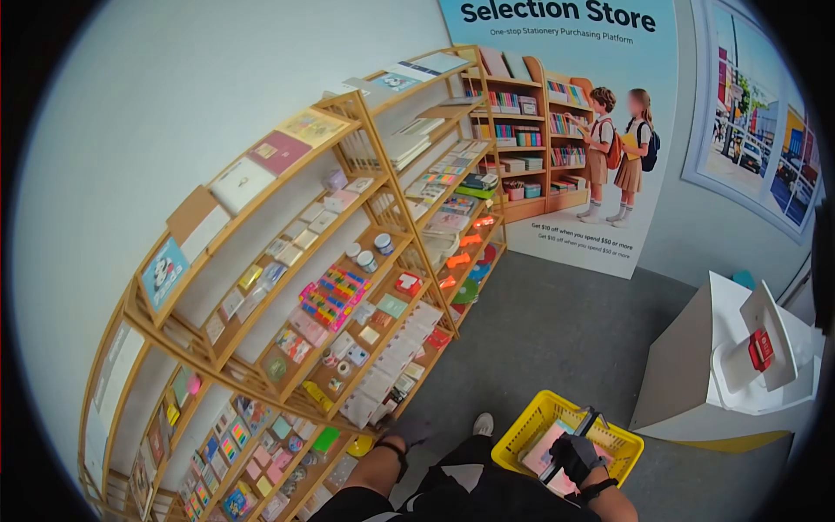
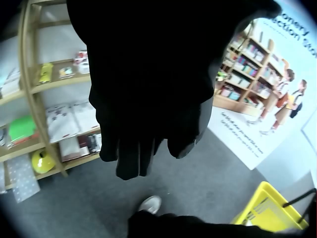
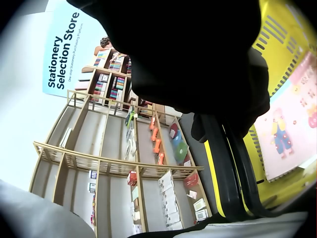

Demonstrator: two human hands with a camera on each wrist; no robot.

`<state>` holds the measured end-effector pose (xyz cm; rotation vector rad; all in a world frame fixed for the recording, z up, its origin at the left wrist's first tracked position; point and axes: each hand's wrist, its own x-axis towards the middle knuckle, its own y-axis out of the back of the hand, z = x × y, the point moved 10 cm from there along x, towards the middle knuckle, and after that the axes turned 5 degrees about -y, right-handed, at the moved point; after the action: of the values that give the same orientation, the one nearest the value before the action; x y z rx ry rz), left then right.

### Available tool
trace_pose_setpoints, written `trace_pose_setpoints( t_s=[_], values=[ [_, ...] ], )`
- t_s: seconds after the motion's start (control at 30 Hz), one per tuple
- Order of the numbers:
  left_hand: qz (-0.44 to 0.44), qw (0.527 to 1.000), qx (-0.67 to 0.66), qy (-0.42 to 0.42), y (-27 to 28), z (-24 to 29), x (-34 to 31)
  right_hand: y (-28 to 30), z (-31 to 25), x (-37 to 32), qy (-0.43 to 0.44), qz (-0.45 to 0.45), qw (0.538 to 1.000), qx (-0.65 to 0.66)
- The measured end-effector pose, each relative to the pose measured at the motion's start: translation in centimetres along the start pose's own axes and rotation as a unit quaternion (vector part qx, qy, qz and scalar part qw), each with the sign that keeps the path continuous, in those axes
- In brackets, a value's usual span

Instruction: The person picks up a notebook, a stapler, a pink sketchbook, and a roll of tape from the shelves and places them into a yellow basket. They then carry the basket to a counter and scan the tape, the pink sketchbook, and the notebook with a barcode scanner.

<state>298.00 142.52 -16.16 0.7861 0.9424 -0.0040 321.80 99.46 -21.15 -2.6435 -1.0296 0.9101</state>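
My right hand [image 1: 576, 458], in a dark glove, grips the black handle [image 3: 229, 173] of a yellow shopping basket [image 1: 628, 452]. Inside the basket lies a pink notebook [image 3: 283, 131] with a cartoon figure on its cover, spiral-bound along one edge; the hand and handle hide part of it in the head view. My left hand [image 2: 148, 99], also gloved, hangs with fingers pointing down and nothing in them. It is near the lower shelves of the wooden rack [image 1: 374, 130], which hold stationery, among them white patterned packets [image 1: 383, 374].
Orange items [image 1: 461, 260] sit farther along the rack. Behind stands a large store poster [image 1: 609, 209]. To the right is a white counter [image 1: 687, 365] bearing a red object [image 1: 760, 350]. Grey floor [image 1: 531, 322] stretches between rack and counter.
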Motion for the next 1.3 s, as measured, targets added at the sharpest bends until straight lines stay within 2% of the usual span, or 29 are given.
trace_pose_setpoints(
  t_s=[0.03,0.07,0.1,0.13,0.2,0.23,0.27,0.33,0.4,0.43,0.5,0.53,0.6,0.63,0.67,0.73,0.77,0.8,0.83,0.9,0.93,0.97,1.0,1.03,1.07,1.13,1.17,1.2,1.3],
  values=[
    [-0.034,0.998,0.030,-0.041,1.0,1.5,-2.2,0.8,-0.5,0.3,0.015,0.010,0.997,-0.069],
    [0.042,0.988,0.119,-0.086,-4.1,-7.6,5.3,1.8,-1.0,0.6,0.029,0.021,0.990,-0.138],
    [-0.002,0.995,0.090,-0.047,-4.0,-7.8,4.1,2.4,-2.3,1.1,0.044,0.035,0.977,-0.206],
    [-0.046,0.997,0.064,-0.011,-4.3,-8.0,3.3,3.0,-3.5,2.0,0.048,0.045,0.976,-0.207],
    [-0.161,0.981,0.094,-0.053,-6.5,-7.5,6.5,2.4,-6.6,3.5,0.085,0.035,0.948,-0.303],
    [-0.163,0.980,0.096,-0.068,-5.9,-6.4,8.4,1.6,-8.8,4.1,0.101,0.031,0.930,-0.353],
    [-0.169,0.983,0.041,-0.050,-5.7,-5.9,9.8,1.2,-11.2,4.9,0.102,0.045,0.926,-0.360],
    [-0.179,0.983,-0.019,-0.045,-3.4,-2.5,14.5,-1.3,-17.2,6.6,0.101,0.057,0.907,-0.405],
    [-0.161,0.969,-0.189,0.003,-2.3,0.0,18.7,-0.8,-18.6,8.6,0.082,0.060,0.896,-0.433],
    [-0.147,0.950,-0.272,0.033,-1.5,0.9,20.5,0.6,-17.7,11.2,0.078,0.053,0.929,-0.357],
    [-0.090,0.956,-0.278,-0.026,3.2,5.8,24.5,3.8,-16.4,16.4,0.071,0.036,0.977,-0.199],
    [-0.089,0.945,-0.309,-0.057,7.2,10.0,24.0,1.5,-19.6,16.8,0.067,0.035,0.976,-0.205],
    [-0.073,0.910,-0.389,-0.119,14.9,17.8,21.2,-5.0,-29.6,17.7,0.078,0.000,0.898,-0.433],
    [-0.058,0.885,-0.437,-0.150,17.4,20.3,20.7,-9.1,-32.2,17.4,0.081,-0.021,0.840,-0.536],
    [-0.060,0.890,-0.423,-0.161,18.4,21.7,21.8,-9.6,-32.5,18.9,0.076,-0.025,0.841,-0.535],
    [-0.061,0.893,-0.414,-0.168,20.3,24.5,23.1,-8.2,-32.4,23.0,0.025,0.006,0.950,-0.312],
    [-0.053,0.891,-0.403,-0.202,21.8,26.5,22.5,-7.7,-32.4,24.5,-0.005,0.021,0.981,-0.193],
    [-0.043,0.888,-0.392,-0.236,22.9,28.5,21.9,-8.8,-33.3,25.6,-0.012,0.013,0.980,-0.198],
    [-0.037,0.887,-0.400,-0.227,23.1,29.6,22.1,-9.5,-33.6,27.0,-0.058,0.027,0.987,-0.147],
    [0.048,0.871,-0.299,-0.387,25.9,34.2,20.2,-11.0,-34.4,29.6,-0.150,0.057,0.986,-0.045],
    [0.054,0.874,-0.302,-0.377,26.4,35.3,20.0,-11.7,-35.3,30.9,-0.157,0.047,0.985,-0.047],
    [0.058,0.891,-0.251,-0.373,27.2,37.1,19.3,-13.8,-37.9,32.4,-0.070,-0.029,0.969,-0.237],
    [0.061,0.907,-0.198,-0.367,28.0,38.8,18.6,-16.2,-39.8,33.1,0.027,-0.106,0.905,-0.412],
    [0.064,0.919,-0.146,-0.360,28.6,39.9,18.2,-18.6,-40.7,33.1,0.128,-0.177,0.795,-0.565],
    [0.069,0.923,-0.147,-0.349,29.5,40.4,17.9,-18.8,-40.9,34.0,0.129,-0.189,0.795,-0.562],
    [0.069,0.951,-0.135,-0.270,30.9,40.3,18.3,-17.7,-39.4,37.5,-0.034,-0.210,0.895,-0.392],
    [0.068,0.962,-0.132,-0.230,31.1,40.2,18.5,-17.6,-39.0,38.3,-0.121,-0.216,0.921,-0.302],
    [0.075,0.964,-0.138,-0.216,31.3,40.4,18.7,-17.9,-39.8,38.8,-0.125,-0.231,0.916,-0.304],
    [0.119,0.949,-0.195,-0.215,31.1,40.5,19.6,-20.6,-42.7,38.3,-0.023,-0.331,0.832,-0.445]
  ],
)
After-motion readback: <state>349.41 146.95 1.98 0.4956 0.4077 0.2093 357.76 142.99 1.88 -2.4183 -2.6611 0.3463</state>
